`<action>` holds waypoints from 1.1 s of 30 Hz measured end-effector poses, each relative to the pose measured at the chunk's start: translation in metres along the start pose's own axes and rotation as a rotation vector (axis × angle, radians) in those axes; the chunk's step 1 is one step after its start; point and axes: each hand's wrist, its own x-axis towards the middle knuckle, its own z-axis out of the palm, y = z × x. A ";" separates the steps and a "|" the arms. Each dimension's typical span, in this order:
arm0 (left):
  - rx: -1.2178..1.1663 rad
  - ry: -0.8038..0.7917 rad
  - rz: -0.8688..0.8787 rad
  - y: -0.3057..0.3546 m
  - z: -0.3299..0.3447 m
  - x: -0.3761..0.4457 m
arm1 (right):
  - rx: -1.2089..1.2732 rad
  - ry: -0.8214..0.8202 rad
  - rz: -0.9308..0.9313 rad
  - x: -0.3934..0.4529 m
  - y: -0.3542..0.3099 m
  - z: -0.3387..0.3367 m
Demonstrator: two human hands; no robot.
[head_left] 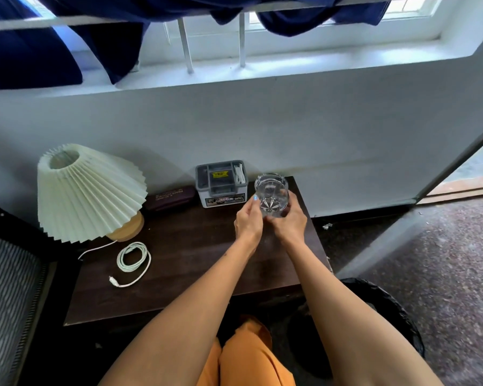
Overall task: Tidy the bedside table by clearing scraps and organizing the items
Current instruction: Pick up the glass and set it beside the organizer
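A clear cut-glass tumbler is held between both hands above the back right corner of the dark wooden bedside table. My left hand grips its left side and my right hand wraps its right side and base. A grey organizer box with small items stands just left of the glass against the wall. A dark maroon case lies beside the box. A coiled white cable rests on the table's left part. A pleated white lamp on a wooden base stands at the far left.
A black-lined waste bin stands on the floor right of the table, beside my right forearm. A bed edge with striped fabric borders the left. A white wall and window ledge rise behind the table. A small scrap lies on the floor by the wall.
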 end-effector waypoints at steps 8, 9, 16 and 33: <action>-0.020 -0.156 0.079 0.041 0.016 0.024 | 0.017 0.068 -0.036 0.047 -0.015 0.003; -0.009 -0.177 0.091 0.043 0.018 0.027 | 0.021 0.076 -0.033 0.052 -0.014 0.004; 0.017 -0.265 0.150 0.050 0.030 0.051 | 0.012 0.082 -0.054 0.083 -0.008 0.011; -0.136 -0.310 0.094 0.045 0.034 0.075 | -0.046 0.008 0.047 0.112 0.006 0.026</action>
